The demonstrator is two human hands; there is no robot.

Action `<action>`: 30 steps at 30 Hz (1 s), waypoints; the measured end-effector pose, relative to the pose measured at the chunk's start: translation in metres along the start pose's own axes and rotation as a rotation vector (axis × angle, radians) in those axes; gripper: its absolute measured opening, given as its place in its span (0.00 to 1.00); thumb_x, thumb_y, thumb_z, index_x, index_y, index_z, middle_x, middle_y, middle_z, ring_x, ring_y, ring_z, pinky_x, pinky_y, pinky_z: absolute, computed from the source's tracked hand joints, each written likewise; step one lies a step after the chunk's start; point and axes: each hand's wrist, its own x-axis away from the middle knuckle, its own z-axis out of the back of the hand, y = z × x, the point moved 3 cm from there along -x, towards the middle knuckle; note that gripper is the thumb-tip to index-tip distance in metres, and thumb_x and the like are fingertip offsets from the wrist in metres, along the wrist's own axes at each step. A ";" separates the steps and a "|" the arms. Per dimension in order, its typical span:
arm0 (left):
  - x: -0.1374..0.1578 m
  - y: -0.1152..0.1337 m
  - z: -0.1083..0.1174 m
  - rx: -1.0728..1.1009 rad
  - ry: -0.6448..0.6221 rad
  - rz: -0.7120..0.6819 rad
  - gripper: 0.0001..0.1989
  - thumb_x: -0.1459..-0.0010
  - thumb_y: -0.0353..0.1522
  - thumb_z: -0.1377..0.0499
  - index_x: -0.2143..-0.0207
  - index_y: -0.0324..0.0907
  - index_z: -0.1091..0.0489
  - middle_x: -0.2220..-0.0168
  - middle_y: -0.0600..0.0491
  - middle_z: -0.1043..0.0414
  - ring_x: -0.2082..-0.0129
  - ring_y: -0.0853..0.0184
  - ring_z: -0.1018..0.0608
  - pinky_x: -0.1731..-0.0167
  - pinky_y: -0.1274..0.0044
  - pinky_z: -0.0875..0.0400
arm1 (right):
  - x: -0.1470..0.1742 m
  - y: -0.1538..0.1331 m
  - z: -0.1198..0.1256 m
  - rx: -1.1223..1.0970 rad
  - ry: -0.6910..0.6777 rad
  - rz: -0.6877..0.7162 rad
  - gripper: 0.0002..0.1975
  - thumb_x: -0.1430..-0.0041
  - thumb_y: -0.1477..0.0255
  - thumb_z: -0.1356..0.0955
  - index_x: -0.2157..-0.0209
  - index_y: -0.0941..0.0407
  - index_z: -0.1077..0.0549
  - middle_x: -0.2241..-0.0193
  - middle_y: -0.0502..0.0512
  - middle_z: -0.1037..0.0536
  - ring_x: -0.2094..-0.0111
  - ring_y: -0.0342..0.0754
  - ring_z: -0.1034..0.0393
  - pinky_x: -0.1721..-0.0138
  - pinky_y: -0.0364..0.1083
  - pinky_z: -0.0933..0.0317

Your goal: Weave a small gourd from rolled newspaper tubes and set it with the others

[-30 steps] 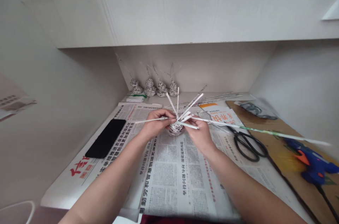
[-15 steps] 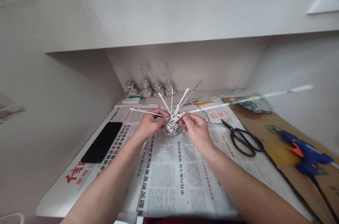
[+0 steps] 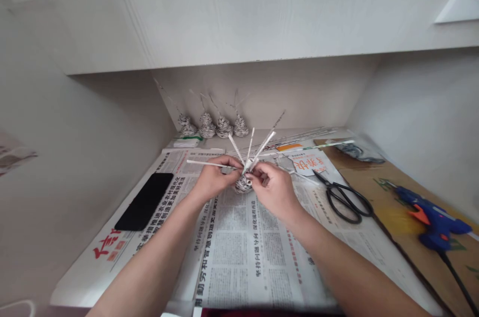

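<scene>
A small woven piece of rolled newspaper tubes [image 3: 243, 186] sits between my hands above the newspaper. Several white paper tubes [image 3: 265, 146] fan upward from its top, and another tube [image 3: 205, 163] sticks out to the left over my left hand. My left hand [image 3: 216, 177] is closed on the left side of the woven piece, thumb near its top. With thumb and fingers pinched, my right hand [image 3: 275, 187] grips a paper tube at the right of the top. A long tube [image 3: 329, 145] stretches right from behind that hand. My fingers partly cover the weave.
Several finished-looking woven pieces [image 3: 224, 128] stand along the back wall. Newspaper [image 3: 239, 252] covers the table. A black phone [image 3: 145, 202] lies left; black scissors [image 3: 343, 199] and a blue glue gun [image 3: 434, 217] on cardboard [image 3: 389, 197] lie right. A cabinet [image 3: 239, 12] overhangs the back.
My right hand has turned inward and moved left over the woven piece's top, covering more of it. The long tube on the right has swung lower, and the upright tubes have shifted slightly right.
</scene>
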 end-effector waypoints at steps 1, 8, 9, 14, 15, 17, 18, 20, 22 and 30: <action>0.000 0.000 0.000 -0.005 0.000 -0.016 0.06 0.51 0.31 0.38 0.70 0.37 0.27 0.66 0.50 0.24 0.74 0.69 0.24 0.74 0.77 0.25 | 0.000 -0.001 0.000 0.024 -0.008 0.007 0.01 0.47 0.73 0.31 0.70 0.55 0.26 0.71 0.53 0.24 0.70 0.46 0.30 0.68 0.44 0.36; 0.000 0.002 -0.001 -0.021 -0.004 -0.056 0.06 0.50 0.32 0.37 0.71 0.38 0.27 0.67 0.50 0.23 0.74 0.69 0.23 0.71 0.77 0.26 | -0.005 0.014 -0.007 -0.334 -0.163 -0.258 0.04 0.49 0.72 0.33 0.68 0.54 0.29 0.76 0.48 0.27 0.76 0.46 0.30 0.74 0.44 0.35; 0.000 0.002 -0.001 -0.025 -0.008 -0.058 0.06 0.50 0.32 0.37 0.71 0.38 0.26 0.67 0.50 0.23 0.73 0.69 0.23 0.71 0.77 0.26 | -0.005 0.016 -0.008 -0.393 -0.190 -0.290 0.04 0.49 0.71 0.33 0.68 0.54 0.30 0.76 0.48 0.27 0.76 0.45 0.30 0.75 0.44 0.34; 0.001 0.005 -0.001 -0.035 -0.027 -0.057 0.05 0.50 0.32 0.37 0.71 0.38 0.26 0.69 0.51 0.23 0.75 0.70 0.24 0.72 0.78 0.27 | -0.005 0.013 -0.004 -0.270 -0.152 -0.140 0.05 0.50 0.72 0.32 0.68 0.54 0.29 0.73 0.49 0.25 0.73 0.44 0.30 0.72 0.43 0.35; 0.001 0.006 -0.001 -0.031 -0.033 -0.062 0.05 0.50 0.31 0.37 0.71 0.38 0.26 0.69 0.51 0.23 0.75 0.70 0.24 0.73 0.78 0.27 | -0.004 0.011 -0.003 -0.215 -0.126 -0.103 0.04 0.50 0.73 0.32 0.68 0.54 0.29 0.73 0.50 0.25 0.73 0.44 0.30 0.71 0.43 0.36; 0.002 0.008 -0.002 -0.014 -0.050 -0.074 0.05 0.50 0.31 0.37 0.71 0.38 0.26 0.68 0.50 0.23 0.73 0.70 0.24 0.73 0.79 0.27 | -0.002 0.007 -0.002 -0.153 -0.079 -0.083 0.03 0.50 0.73 0.32 0.70 0.54 0.29 0.74 0.50 0.25 0.73 0.44 0.31 0.71 0.42 0.36; 0.002 0.008 -0.002 -0.005 -0.054 -0.077 0.05 0.50 0.31 0.37 0.71 0.38 0.26 0.68 0.50 0.23 0.73 0.69 0.23 0.73 0.79 0.27 | -0.002 0.006 -0.002 -0.152 -0.060 -0.104 0.02 0.50 0.72 0.32 0.71 0.54 0.30 0.75 0.49 0.26 0.74 0.43 0.31 0.72 0.42 0.37; 0.002 0.008 -0.003 0.011 -0.050 -0.075 0.04 0.50 0.31 0.37 0.71 0.38 0.27 0.67 0.49 0.23 0.71 0.68 0.23 0.72 0.78 0.27 | -0.002 0.006 -0.003 -0.226 -0.028 -0.204 0.04 0.50 0.70 0.31 0.73 0.54 0.31 0.78 0.48 0.27 0.78 0.43 0.32 0.77 0.41 0.38; 0.002 0.006 -0.003 0.021 -0.043 -0.061 0.05 0.50 0.31 0.37 0.71 0.38 0.26 0.66 0.49 0.23 0.69 0.67 0.22 0.71 0.78 0.26 | -0.004 0.009 -0.004 -0.381 -0.015 -0.344 0.07 0.50 0.67 0.31 0.73 0.54 0.33 0.81 0.47 0.28 0.81 0.43 0.33 0.82 0.41 0.39; 0.001 0.000 -0.002 0.012 -0.045 -0.023 0.08 0.49 0.34 0.36 0.69 0.38 0.26 0.65 0.49 0.23 0.70 0.67 0.22 0.70 0.77 0.26 | -0.007 0.013 -0.008 -0.694 0.037 -0.508 0.10 0.53 0.68 0.31 0.66 0.56 0.27 0.82 0.46 0.28 0.84 0.41 0.36 0.86 0.39 0.42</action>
